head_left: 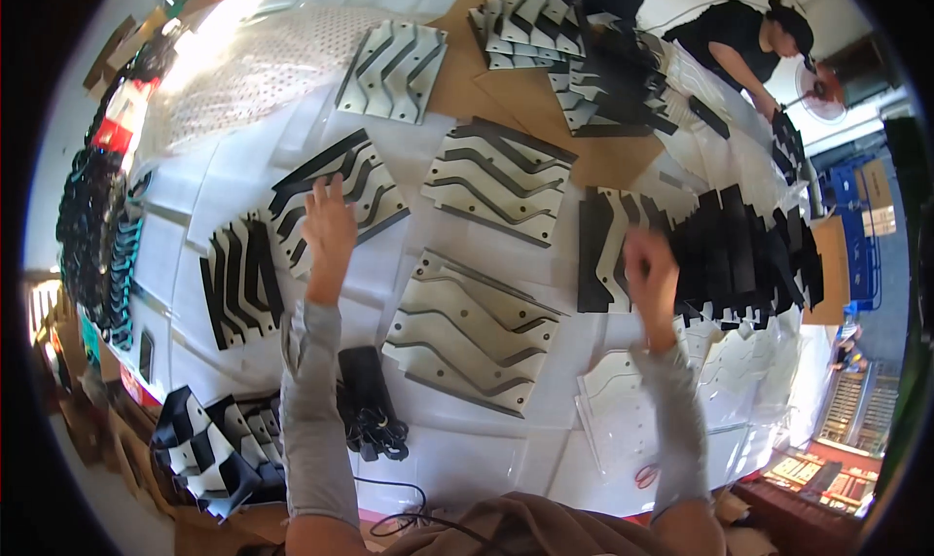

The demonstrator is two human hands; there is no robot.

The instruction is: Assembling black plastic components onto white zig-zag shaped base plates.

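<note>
My left hand [329,223] lies with fingers stretched out over a whitish panel with dark wavy strips [377,192], touching or just above it. My right hand [650,264], smeared by motion, is at the edge of a black panel with one pale wavy band [607,250]; whether it grips anything is hidden. Between my arms lie two more wavy-striped panels, a larger pale panel [477,334] nearer me and a grey-white panel [501,181] beyond it. Left of my left hand, a stack of narrow black-and-white wavy pieces [241,282] rests on the table.
Black strips [725,254] are heaped at right. White sheets [618,405] and red scissors [646,475] lie near my right forearm. A black pouch-like item [365,386] sits by my left forearm. Across the table [486,459], a co-worker [739,55] handles black pieces; cardboard [525,104] lies under panels.
</note>
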